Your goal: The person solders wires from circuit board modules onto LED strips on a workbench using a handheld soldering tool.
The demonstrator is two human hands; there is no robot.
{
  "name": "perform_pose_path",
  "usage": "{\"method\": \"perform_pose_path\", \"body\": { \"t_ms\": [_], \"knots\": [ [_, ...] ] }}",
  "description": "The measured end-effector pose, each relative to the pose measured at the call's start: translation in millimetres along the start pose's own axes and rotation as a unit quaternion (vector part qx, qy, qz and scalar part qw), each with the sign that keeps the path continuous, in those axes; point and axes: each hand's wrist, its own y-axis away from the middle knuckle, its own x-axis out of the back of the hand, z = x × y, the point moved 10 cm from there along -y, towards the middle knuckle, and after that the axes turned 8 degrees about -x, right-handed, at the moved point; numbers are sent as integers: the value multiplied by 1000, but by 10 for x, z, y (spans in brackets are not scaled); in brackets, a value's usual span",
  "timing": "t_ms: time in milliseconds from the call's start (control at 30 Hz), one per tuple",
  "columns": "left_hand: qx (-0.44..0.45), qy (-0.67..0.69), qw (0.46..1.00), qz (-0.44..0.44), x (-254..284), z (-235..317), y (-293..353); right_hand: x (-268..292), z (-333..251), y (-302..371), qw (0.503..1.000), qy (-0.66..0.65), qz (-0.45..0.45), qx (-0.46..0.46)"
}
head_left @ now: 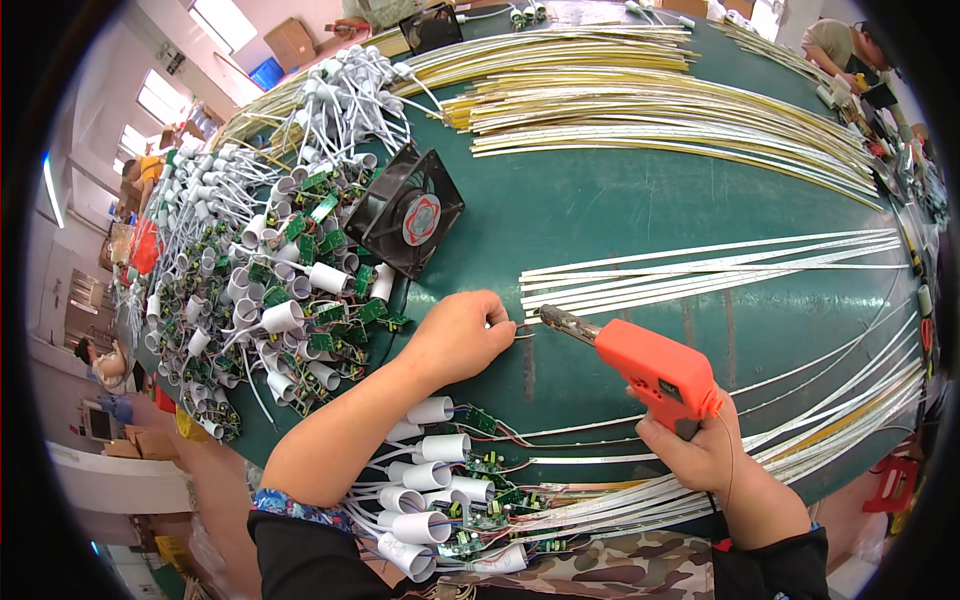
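My right hand (705, 450) grips an orange soldering gun (650, 368) by its handle. The gun's dark metal tip points left, at the left ends of several thin white LED strips (690, 285) lying on the green table. Close to that tip, my left hand (455, 335) is closed in a pinch, with fine wires showing past its fingertips; the rest of what it holds is hidden. Below my left forearm lie white plastic cylinders (440, 448) with small green circuit boards (490, 462), and some of their wires run to more strips on the right.
A black square fan (410, 212) stands beyond my left hand. Left of it is a big heap of white cylinders with boards and wires (283, 318). Bundles of white and yellow strips (650, 110) cover the far table. Another person (845, 50) works at the far right.
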Motion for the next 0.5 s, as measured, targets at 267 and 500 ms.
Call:
{"method": "perform_pose_path", "body": {
  "t_ms": [267, 500],
  "knots": [
    [-32, 72, 997, -16, -38, 27, 17, 61, -45, 19, 1000, 12, -10, 18],
    [-170, 0, 985, -7, -70, 205, 52, 96, -29, 26, 1000, -3, -6, 11]
  ]
}}
